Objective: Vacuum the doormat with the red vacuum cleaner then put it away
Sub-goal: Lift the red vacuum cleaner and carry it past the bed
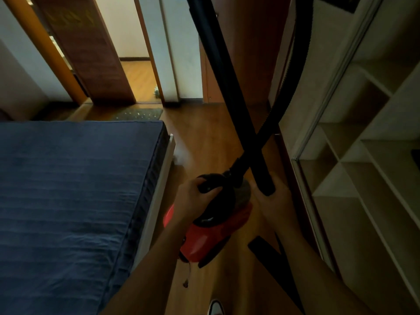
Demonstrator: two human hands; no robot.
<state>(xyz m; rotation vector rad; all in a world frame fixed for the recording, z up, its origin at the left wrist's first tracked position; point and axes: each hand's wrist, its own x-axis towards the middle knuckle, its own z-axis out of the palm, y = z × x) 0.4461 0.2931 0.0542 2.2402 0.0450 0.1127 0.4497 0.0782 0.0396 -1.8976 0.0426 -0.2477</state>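
The red vacuum cleaner [204, 237] hangs above the wooden floor, carried by its black top handle, which my left hand [193, 201] grips. My right hand [275, 201] holds the lower end of the black rigid tube [227, 71], which rises up out of view. The black corrugated hose [288, 87] crosses the tube and plugs into the vacuum's front. A cord end dangles below the red body. The grey doormat [138, 114] lies far ahead on the floor, in front of the doorway.
A bed with a blue cover [75, 192] fills the left side. An open white wardrobe with shelves [363, 167] stands on the right. Between them runs a narrow strip of wooden floor [200, 137] toward an open door [91, 53]. A shoe [216, 308] shows at the bottom.
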